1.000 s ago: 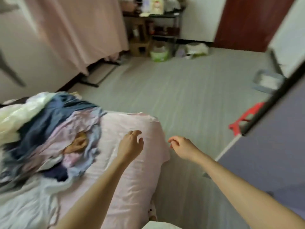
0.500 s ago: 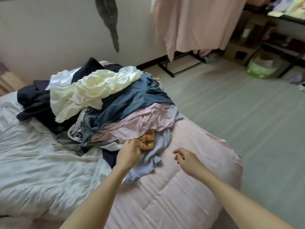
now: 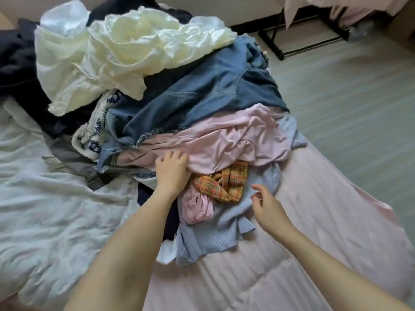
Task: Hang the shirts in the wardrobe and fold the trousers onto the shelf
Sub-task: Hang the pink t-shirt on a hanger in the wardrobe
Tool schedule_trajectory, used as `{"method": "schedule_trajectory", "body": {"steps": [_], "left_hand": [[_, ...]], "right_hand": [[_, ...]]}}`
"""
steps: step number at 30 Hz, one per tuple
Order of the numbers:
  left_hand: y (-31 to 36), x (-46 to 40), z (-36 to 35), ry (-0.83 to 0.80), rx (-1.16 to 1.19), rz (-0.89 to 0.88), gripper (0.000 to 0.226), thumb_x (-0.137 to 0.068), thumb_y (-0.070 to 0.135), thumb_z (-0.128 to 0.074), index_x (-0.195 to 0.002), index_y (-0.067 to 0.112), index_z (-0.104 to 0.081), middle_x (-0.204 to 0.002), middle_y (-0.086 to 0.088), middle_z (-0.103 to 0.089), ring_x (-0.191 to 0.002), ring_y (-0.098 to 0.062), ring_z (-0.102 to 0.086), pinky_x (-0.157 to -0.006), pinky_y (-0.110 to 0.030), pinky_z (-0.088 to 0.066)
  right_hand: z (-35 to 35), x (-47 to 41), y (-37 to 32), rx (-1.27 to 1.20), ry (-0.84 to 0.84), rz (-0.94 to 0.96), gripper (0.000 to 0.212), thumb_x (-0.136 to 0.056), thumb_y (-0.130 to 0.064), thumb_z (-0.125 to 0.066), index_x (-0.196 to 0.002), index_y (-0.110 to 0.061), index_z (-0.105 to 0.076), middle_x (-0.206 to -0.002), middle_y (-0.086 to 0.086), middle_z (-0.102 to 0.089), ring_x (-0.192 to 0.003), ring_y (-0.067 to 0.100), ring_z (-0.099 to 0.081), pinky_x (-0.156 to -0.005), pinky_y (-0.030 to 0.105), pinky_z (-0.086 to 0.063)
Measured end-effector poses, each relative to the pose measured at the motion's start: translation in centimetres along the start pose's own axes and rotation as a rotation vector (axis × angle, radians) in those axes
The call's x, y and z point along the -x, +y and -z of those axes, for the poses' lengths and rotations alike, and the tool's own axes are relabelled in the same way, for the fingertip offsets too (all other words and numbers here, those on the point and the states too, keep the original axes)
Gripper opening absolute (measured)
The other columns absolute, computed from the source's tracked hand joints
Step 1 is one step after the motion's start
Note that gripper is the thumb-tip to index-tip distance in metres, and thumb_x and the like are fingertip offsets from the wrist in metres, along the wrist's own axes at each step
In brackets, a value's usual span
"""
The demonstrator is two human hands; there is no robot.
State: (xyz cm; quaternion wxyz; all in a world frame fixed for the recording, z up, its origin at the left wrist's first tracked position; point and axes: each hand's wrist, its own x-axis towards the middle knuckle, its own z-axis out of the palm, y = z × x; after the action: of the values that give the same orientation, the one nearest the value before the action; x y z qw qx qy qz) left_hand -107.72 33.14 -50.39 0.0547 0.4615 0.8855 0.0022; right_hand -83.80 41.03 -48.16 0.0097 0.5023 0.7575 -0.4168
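1. Right hand (image 3: 267,207) hovers low over the light blue knit top (image 3: 215,234), fingers loosely curled and apart, gripping nothing; can't tell if the fingertips brush the fabric.
2. Light blue knit top lies flat on the pink quilt (image 3: 292,265), at the near edge of the clothes pile, directly under and left of the right hand.
3. Left hand (image 3: 171,173) sits at the pile's near edge, fingers curled into the pink shirt (image 3: 224,142), bunching its hem; thumb side hidden, so grip depth unclear.
4. Orange plaid garment (image 3: 226,185) lies between the two hands, just right of the left hand, partly tucked under the pink shirt.
5. Pink shirt spreads away from the left hand's knuckles, draped over the blue top and the plaid piece.
6. Blue denim garment (image 3: 202,90) lies beyond the pink shirt, partly on top of it.
7. Cream crumpled garment (image 3: 125,48) tops the pile's far side, on the denim.
8. Dark clothing (image 3: 18,63) sits far left, on the white duvet (image 3: 45,198).
9. Black rack base (image 3: 292,41) stands on the floor beyond the bed.
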Motion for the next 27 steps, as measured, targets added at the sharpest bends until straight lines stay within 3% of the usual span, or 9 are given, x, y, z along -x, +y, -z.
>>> {"method": "schedule_trajectory", "body": {"steps": [2,5,10,13,16,19,22,25,27], "left_hand": [[0.2,-0.2,1.2,0.079,0.167,-0.008,0.020,-0.088,0.032,-0.052,-0.094,0.015,-0.061,-0.104,-0.007,-0.066,-0.100,-0.030,-0.057,-0.075,-0.036,-0.034],[1.0,1.1,4.5,0.086,0.540,0.051,0.012,-0.093,0.019,-0.049,-0.085,0.011,-0.053,-0.088,-0.014,-0.066,-0.083,-0.035,-0.059,-0.063,-0.033,-0.033],[4.7,6.9,11.5,0.004,0.908,-0.173,0.019,-0.095,0.019,-0.047,-0.076,0.015,-0.048,-0.069,0.009,-0.047,-0.068,-0.016,-0.049,-0.061,-0.030,-0.031],[6.6,10.4,15.1,-0.017,0.975,-0.254,0.027,-0.093,0.028,-0.041,-0.083,0.008,-0.054,-0.072,0.002,-0.056,-0.072,-0.018,-0.050,-0.069,-0.036,-0.041],[8.8,13.6,19.9,0.027,1.083,-0.258,0.031,-0.091,0.037,-0.046,-0.081,0.008,-0.054,-0.074,0.001,-0.055,-0.070,-0.018,-0.050,-0.070,-0.037,-0.043],[11.1,16.0,23.7,0.064,1.146,-0.253,0.030,-0.073,0.052,-0.055,-0.079,0.023,-0.050,-0.075,0.011,-0.061,-0.068,-0.002,-0.054,-0.062,-0.019,-0.041],[13.0,17.8,27.1,0.117,1.084,-0.274,0.041,-0.065,0.042,-0.075,-0.096,0.033,-0.050,-0.084,0.019,-0.061,-0.078,0.003,-0.058,-0.067,-0.015,-0.045],[14.7,19.1,29.7,0.040,1.082,-0.337,0.057,-0.066,0.037,-0.075,-0.114,0.038,-0.043,-0.099,0.019,-0.057,-0.089,0.004,-0.054,-0.074,-0.014,-0.044],[16.0,20.4,31.0,-0.045,1.084,-0.384,0.043,-0.069,0.038,-0.071,-0.106,0.040,-0.047,-0.100,0.020,-0.057,-0.093,0.008,-0.053,-0.077,-0.013,-0.043]], "right_hand": [[0.2,0.0,-0.5,-0.014,0.019,-0.013,0.037,-0.095,-0.013,-0.037,-0.132,-0.016,-0.042,-0.125,0.009,-0.056,-0.111,0.025,-0.052,-0.080,0.029,-0.038],[1.3,0.9,-2.9,-0.044,0.073,0.091,0.049,-0.093,-0.014,-0.045,-0.140,-0.017,-0.032,-0.141,0.003,-0.040,-0.124,0.019,-0.042,-0.094,0.028,-0.036],[4.7,3.4,-8.1,0.187,0.086,0.398,0.084,-0.083,-0.022,-0.065,-0.144,-0.033,-0.010,-0.156,0.004,-0.006,-0.143,0.019,-0.010,-0.115,0.039,-0.017],[7.5,5.5,-9.8,0.258,0.020,0.461,0.041,-0.088,-0.019,-0.058,-0.128,-0.022,-0.052,-0.147,0.010,-0.035,-0.137,0.026,-0.029,-0.105,0.038,-0.029],[10.8,9.6,-10.0,0.158,0.000,0.436,0.015,-0.090,-0.010,-0.048,-0.098,-0.016,-0.060,-0.101,0.007,-0.064,-0.099,0.031,-0.057,-0.073,0.032,-0.037],[14.1,13.8,-9.9,0.083,0.108,0.419,0.014,-0.090,-0.009,-0.048,-0.093,-0.015,-0.060,-0.089,0.008,-0.067,-0.086,0.033,-0.060,-0.072,0.039,-0.045],[18.4,18.2,-10.9,-0.060,0.268,0.456,0.016,-0.087,-0.001,-0.047,-0.091,-0.009,-0.061,-0.080,0.008,-0.066,-0.079,0.031,-0.060,-0.072,0.044,-0.047],[22.6,22.3,-12.2,-0.289,0.392,0.498,0.020,-0.080,-0.005,-0.042,-0.085,-0.015,-0.058,-0.072,-0.012,-0.058,-0.067,-0.006,-0.054,-0.067,0.017,-0.043],[25.7,24.9,-12.7,-0.426,0.474,0.489,0.029,-0.084,0.005,-0.041,-0.082,-0.019,-0.057,-0.076,-0.010,-0.058,-0.067,-0.013,-0.052,-0.066,0.008,-0.041]]}}
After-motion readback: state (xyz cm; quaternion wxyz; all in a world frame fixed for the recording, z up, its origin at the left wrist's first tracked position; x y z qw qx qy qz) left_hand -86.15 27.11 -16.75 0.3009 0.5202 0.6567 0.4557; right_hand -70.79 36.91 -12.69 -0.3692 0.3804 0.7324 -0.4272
